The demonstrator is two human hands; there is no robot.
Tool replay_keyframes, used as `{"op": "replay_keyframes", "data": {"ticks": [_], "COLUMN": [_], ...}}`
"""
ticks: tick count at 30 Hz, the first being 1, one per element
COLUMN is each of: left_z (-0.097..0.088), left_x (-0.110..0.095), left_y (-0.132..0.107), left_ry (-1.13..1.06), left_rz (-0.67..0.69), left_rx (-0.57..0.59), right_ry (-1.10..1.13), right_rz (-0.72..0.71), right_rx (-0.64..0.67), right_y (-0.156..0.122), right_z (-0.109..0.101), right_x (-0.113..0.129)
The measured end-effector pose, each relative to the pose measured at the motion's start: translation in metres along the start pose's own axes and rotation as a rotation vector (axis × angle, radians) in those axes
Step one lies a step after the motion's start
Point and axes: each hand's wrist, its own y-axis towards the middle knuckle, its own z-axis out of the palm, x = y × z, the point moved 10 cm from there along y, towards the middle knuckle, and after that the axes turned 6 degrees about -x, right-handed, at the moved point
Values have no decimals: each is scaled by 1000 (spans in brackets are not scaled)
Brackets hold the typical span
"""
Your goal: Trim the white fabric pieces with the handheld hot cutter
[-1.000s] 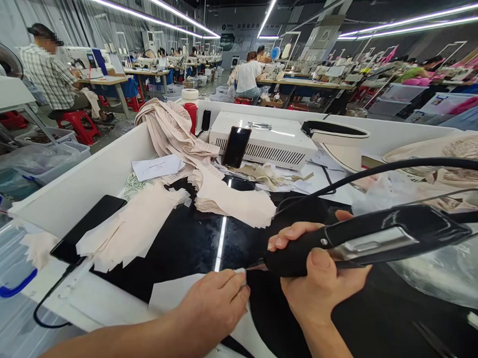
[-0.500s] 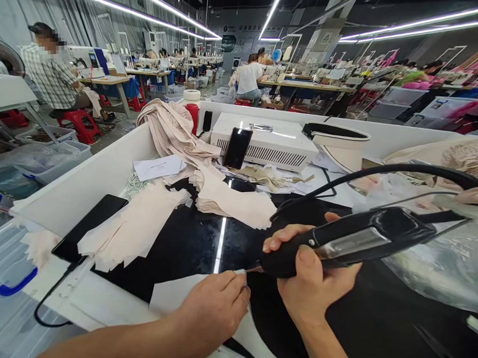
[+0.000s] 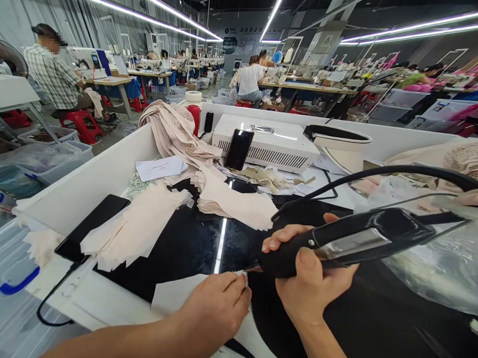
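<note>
1. The right hand [image 3: 309, 287] is clenched round the black tool [image 3: 358, 242], with the thumb on the near side and the fingers curled over the top. The tool lies almost level, its body running off to the right of the hand.
2. The tool's thin tip points left and meets the edge of the white sheet [image 3: 169, 296], just beside the fingertips of the left hand [image 3: 216, 311].
3. The left hand lies palm down, fingers together and slightly bent, pressing the sheet flat.
4. The sheet lies under that hand at the near edge of the bench [image 3: 186, 246], on its glossy black top.
5. Beyond the left hand is a pile of pale cloth pieces [image 3: 133, 230], partly lapping a dark phone [image 3: 89, 225] farther left.
6. Beyond the right hand lies a second pile [image 3: 234, 203], and a thick black cable [image 3: 383, 172] arches above the tool.
7. Farther back stands a white box [image 3: 269, 140], with a second phone [image 3: 238, 148] leaning against its front.
8. To the right of the right hand, under the tool's body, lies a clear plastic bag [image 3: 440, 280].
</note>
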Motion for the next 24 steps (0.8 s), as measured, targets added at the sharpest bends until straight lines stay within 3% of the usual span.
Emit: {"op": "replay_keyframes", "data": {"ticks": [4, 9, 17, 24], "left_z": [-1, 6, 7, -10], "left_x": [-1, -2, 6, 25], "left_y": [2, 0, -19, -17], "left_ry": [35, 19, -47, -50], "left_rz": [7, 35, -30, -14], "left_rx": [-7, 83, -157, -195], "right_ry": [29, 3, -56, -120], "right_rz": [9, 7, 39, 64], "right_rx": [26, 39, 130, 148], "right_y": [-4, -11, -15, -4], "right_z": [4, 5, 14, 11], "right_x": [-1, -4, -4, 15]}}
